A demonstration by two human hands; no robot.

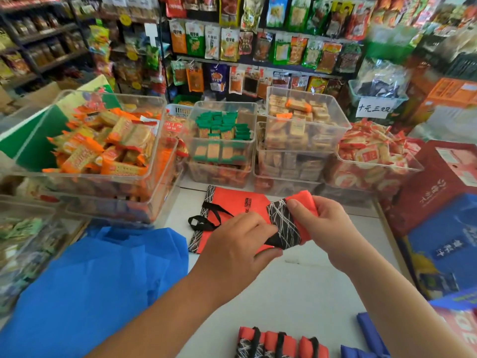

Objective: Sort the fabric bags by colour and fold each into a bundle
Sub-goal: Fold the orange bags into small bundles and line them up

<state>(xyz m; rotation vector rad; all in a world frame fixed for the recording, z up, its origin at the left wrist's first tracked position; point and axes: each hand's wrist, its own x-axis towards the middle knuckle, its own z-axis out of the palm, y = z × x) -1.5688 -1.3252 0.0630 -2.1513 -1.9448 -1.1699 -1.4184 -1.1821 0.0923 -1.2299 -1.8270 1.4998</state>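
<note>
Both hands hold a rolled red fabric bag with a black scribble-pattern panel [285, 223] just above the white counter. My left hand [240, 239] grips its near side, thumb underneath. My right hand [322, 223] pinches its red far end. Behind it a flat red bag with black handles [232, 202] lies on the counter. A heap of blue fabric bags [90, 275] covers the left side. Three folded red bundles [281, 344] sit in a row at the near edge. Folded blue bundles [366, 339] lie at the bottom right.
Clear plastic bins of wrapped snacks [98, 151] line the back of the white counter [296, 285]. Red and blue cartons [438, 215] stand at the right. Hanging snack packets fill the racks behind.
</note>
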